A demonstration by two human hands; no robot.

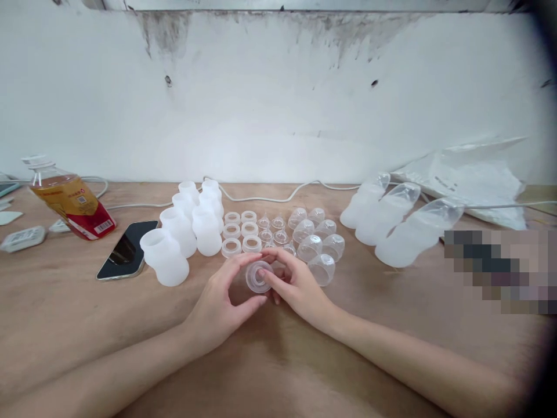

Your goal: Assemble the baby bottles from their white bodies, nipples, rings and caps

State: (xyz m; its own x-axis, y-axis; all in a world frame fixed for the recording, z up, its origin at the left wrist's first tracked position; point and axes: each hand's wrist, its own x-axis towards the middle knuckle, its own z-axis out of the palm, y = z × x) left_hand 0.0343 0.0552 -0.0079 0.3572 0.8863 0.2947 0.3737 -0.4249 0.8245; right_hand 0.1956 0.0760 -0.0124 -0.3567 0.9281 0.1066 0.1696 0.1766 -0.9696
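A clear bottle collar ring, seemingly with a teat inside it, is held up between my two hands. My left hand curves around its edge, index finger at the far side and thumb at the near side. My right hand pinches it, thumb pressed into the middle and the other fingers partly hidden underneath. Just beyond my hands lie two columns of collar rings, several clear teats and rows of transparent dome caps. Frosted white bottle bodies stand in two rows to the left.
At right, three capped bottles stand before a crumpled plastic bag. On the left are a black phone and a drink bottle. A white cable runs along the wall. A blurred patch covers the right edge.
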